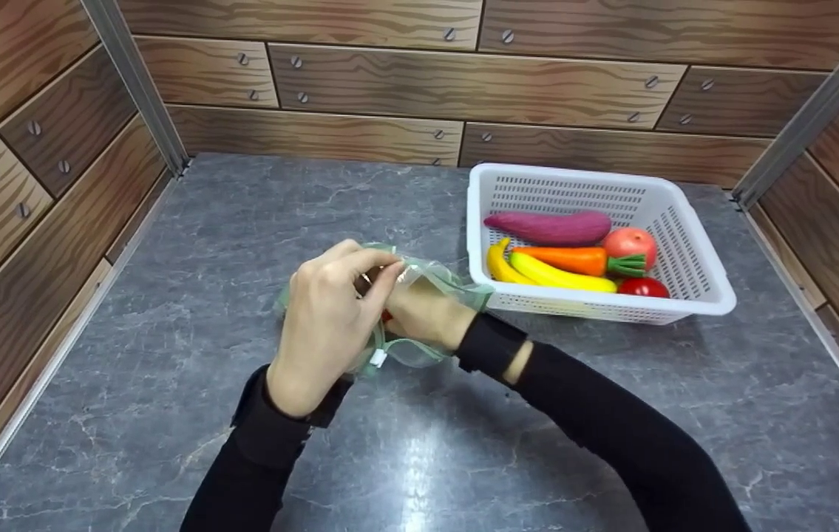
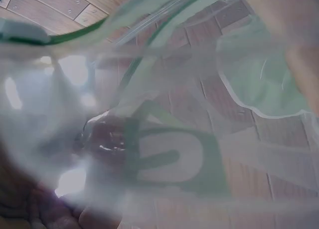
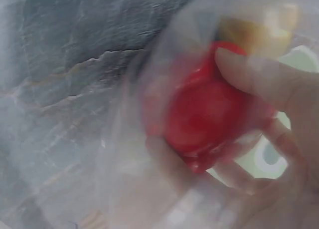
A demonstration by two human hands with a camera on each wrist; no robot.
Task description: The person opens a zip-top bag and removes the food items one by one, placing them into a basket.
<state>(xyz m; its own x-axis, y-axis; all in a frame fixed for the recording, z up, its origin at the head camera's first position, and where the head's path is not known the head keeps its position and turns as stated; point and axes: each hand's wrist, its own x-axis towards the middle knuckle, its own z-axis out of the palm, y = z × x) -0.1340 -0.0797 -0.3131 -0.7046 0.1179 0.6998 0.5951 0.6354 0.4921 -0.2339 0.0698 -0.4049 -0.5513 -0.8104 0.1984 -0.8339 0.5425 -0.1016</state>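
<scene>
A clear zip bag (image 1: 415, 353) with green edging and a white slider (image 1: 378, 357) is held over the middle of the table. The left hand (image 1: 330, 318) pinches the bag's upper edge between thumb and index finger. Reaching through the bag's mouth, the right hand (image 1: 423, 310) is inside it. In the right wrist view its fingers curl round a glossy round red fruit or vegetable (image 3: 207, 114), whose exact kind is blurred by the plastic. Something yellow (image 3: 259, 34) shows beyond it. Green print (image 2: 209, 159) marks the bag in the left wrist view.
At the right stands a white perforated basket (image 1: 582, 305). Inside lie a purple sweet potato (image 1: 559, 227), a carrot (image 1: 559, 258), a banana (image 1: 500, 262), another long yellow piece (image 1: 567, 277), a pinkish-red fruit (image 1: 630, 245) and a tomato (image 1: 643, 288). Wood-patterned walls (image 1: 389, 81) surround the grey table.
</scene>
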